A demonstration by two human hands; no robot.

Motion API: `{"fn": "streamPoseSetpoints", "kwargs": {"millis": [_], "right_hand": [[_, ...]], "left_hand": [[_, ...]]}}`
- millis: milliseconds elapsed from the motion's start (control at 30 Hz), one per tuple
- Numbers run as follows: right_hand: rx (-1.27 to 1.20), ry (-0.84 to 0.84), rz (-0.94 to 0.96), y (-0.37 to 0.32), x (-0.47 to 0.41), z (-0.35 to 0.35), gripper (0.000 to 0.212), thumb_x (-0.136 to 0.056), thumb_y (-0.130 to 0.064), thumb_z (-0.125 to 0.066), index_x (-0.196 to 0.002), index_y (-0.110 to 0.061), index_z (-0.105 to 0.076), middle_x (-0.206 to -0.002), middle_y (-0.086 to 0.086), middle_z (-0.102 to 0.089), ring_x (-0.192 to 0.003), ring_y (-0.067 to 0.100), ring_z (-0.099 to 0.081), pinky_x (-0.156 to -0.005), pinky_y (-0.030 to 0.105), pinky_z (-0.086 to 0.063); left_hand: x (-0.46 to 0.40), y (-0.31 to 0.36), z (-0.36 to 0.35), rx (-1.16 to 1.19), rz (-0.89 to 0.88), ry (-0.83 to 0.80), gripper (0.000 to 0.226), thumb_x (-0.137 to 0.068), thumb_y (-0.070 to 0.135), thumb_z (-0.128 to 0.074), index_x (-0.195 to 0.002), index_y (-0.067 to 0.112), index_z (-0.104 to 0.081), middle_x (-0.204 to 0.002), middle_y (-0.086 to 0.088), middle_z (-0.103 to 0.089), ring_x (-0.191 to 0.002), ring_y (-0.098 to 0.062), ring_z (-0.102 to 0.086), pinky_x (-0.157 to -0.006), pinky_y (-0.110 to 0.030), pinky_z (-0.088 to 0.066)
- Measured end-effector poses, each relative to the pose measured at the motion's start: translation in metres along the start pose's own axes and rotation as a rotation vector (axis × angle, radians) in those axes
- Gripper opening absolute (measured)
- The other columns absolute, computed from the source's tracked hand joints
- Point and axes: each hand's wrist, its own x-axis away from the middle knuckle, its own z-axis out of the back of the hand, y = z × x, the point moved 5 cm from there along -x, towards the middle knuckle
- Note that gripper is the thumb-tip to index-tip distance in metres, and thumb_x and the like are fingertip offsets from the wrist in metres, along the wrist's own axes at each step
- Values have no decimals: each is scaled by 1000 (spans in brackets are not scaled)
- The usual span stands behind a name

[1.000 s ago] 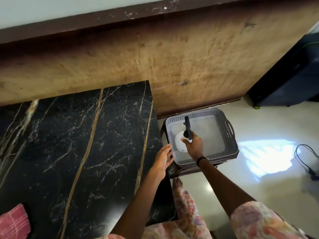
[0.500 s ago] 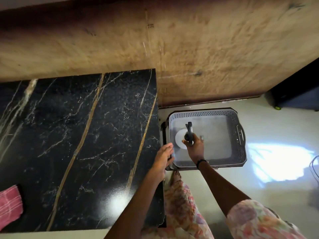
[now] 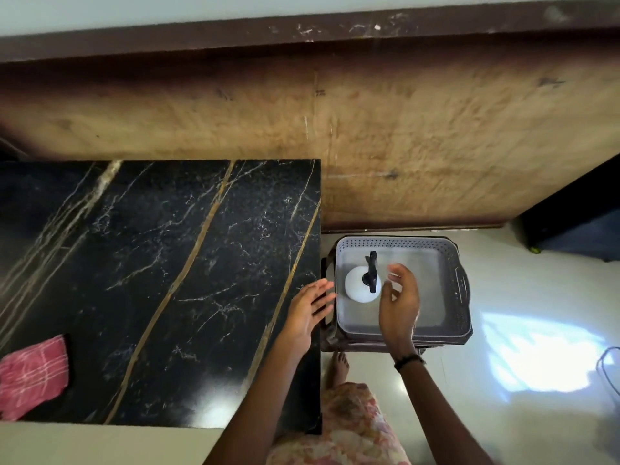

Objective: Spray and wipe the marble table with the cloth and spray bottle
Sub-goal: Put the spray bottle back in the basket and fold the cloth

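Observation:
The black marble table (image 3: 161,280) with gold veins fills the left and middle. A pink checked cloth (image 3: 32,374) lies at its near left edge. The white spray bottle (image 3: 357,285) with a black trigger head stands upright inside a grey basket (image 3: 461,286) to the right of the table. My right hand (image 3: 399,303) hovers just right of the bottle, fingers apart, not touching it. My left hand (image 3: 308,310) rests flat and open at the table's right edge, next to the basket.
The basket sits on a dark low stool (image 3: 330,340) on the pale floor. A wooden panel (image 3: 369,146) rises behind the table. A dark case (image 3: 577,226) stands at the far right, a cable (image 3: 609,367) lies at the right edge, and my bare foot (image 3: 339,367) is below the stool.
My right hand has let go of the spray bottle, which now stands in the basket, and has drawn back to its right. The left hand stays at the table edge.

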Motion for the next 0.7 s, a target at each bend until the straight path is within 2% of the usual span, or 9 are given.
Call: {"fn": "streamPoseSetpoints", "kwargs": {"millis": [133, 300, 467, 567, 700], "right_hand": [[-82, -248, 99, -44, 35, -31, 23, -94, -5, -54, -108, -23, -59, -109, -7, -63, -97, 0, -59, -73, 12, -49], [-33, -492, 169, -67, 87, -97, 23, -92, -2, -54, -108, -15, -63, -105, -8, -67, -101, 2, -61, -90, 15, -45], [-5, -643, 136, -93, 157, -185, 27, -92, -2, -55, -101, -25, -63, -101, -6, -69, -96, 4, -64, -88, 19, -48], [27, -797, 125, -107, 216, -249, 23, -91, -3, -57, -101, -21, -64, -100, -5, -70, -94, 0, -64, -86, 16, -48], [117, -962, 154, -113, 285, -325, 17, -91, -9, -58, -103, -17, -67, -101, -1, -72, -95, 9, -66, -88, 24, -51]], "left_hand": [[21, 12, 28, 104, -38, -6, 27, -95, 23, -52, -117, 9, -61, -115, -6, -68, -105, -19, -65, -90, -32, -52], [48, 27, 101, 136, -118, 65, 24, -98, 22, -46, -111, 11, -63, -109, -4, -69, -100, -17, -66, -84, -30, -52], [82, 40, 217, 132, -185, 196, 22, -97, 21, -46, -109, 12, -63, -110, -5, -69, -100, -18, -66, -86, -32, -52], [105, 53, 300, 164, -234, 308, 19, -96, 19, -48, -104, 14, -64, -107, -4, -70, -97, -18, -66, -82, -30, -51], [136, 69, 403, 186, -358, 514, 20, -96, 17, -49, -111, 10, -60, -106, -6, -68, -99, -23, -63, -81, -30, -50]]}}
